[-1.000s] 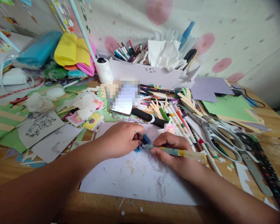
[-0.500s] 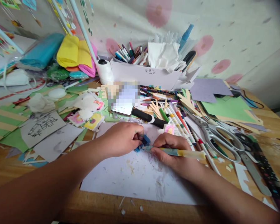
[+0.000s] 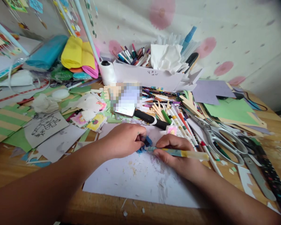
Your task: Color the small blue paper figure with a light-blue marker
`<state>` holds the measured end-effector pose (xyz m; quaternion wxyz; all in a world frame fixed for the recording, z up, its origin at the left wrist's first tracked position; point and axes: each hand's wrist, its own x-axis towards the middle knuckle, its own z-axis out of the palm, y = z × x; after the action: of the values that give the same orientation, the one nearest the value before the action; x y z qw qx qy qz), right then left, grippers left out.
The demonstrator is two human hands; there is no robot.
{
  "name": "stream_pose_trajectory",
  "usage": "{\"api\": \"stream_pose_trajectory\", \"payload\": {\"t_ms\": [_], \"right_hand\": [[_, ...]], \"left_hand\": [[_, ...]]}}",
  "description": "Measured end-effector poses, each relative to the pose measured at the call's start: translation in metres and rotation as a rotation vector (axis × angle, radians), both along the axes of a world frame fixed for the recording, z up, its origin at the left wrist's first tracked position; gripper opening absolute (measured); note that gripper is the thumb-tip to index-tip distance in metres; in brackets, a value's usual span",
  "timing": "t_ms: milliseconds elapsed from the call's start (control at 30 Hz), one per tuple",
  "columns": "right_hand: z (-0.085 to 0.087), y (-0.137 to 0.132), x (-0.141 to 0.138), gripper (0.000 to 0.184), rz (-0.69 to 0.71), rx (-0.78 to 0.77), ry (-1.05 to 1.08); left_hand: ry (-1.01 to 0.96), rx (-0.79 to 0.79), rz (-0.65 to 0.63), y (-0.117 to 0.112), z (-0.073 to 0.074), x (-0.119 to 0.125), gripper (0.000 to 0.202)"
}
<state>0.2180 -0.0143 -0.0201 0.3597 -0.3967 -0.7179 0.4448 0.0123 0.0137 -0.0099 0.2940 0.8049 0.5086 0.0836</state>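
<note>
Over a stained white sheet of paper (image 3: 121,181), my left hand (image 3: 124,139) is closed in a pinch at a small dark blue piece (image 3: 148,141). Its fingers partly hide the piece, so its exact shape cannot be made out. A slim pen (image 3: 178,152) with a pale blue and yellow barrel lies in my right hand (image 3: 175,151), gripped between thumb and fingers. The pen's tip points left and meets the blue patch beside my left fingertips; whether it touches the piece or the paper is unclear.
Behind my hands lie a phone (image 3: 125,110) and a black-handled tool (image 3: 152,119). Several markers (image 3: 180,120) and large metal scissors (image 3: 224,140) are on the right. Paper scraps and a line drawing (image 3: 45,126) cover the left. A white box (image 3: 145,73) of pens stands behind.
The whole view has shifted slightly, so everything sits a little further right. Both hands keep nearly the same pose, with the pen still at the blue piece.
</note>
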Motion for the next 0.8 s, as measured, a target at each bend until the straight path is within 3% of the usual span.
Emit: {"api": "stream_pose_trajectory", "payload": {"t_ms": [800], "right_hand": [[-0.0032,0.0044,0.0037,0.021,0.009,-0.023,-0.035]], "left_hand": [[-0.018,-0.004,0.026,0.0002,-0.0033,-0.0016,0.008]]}}
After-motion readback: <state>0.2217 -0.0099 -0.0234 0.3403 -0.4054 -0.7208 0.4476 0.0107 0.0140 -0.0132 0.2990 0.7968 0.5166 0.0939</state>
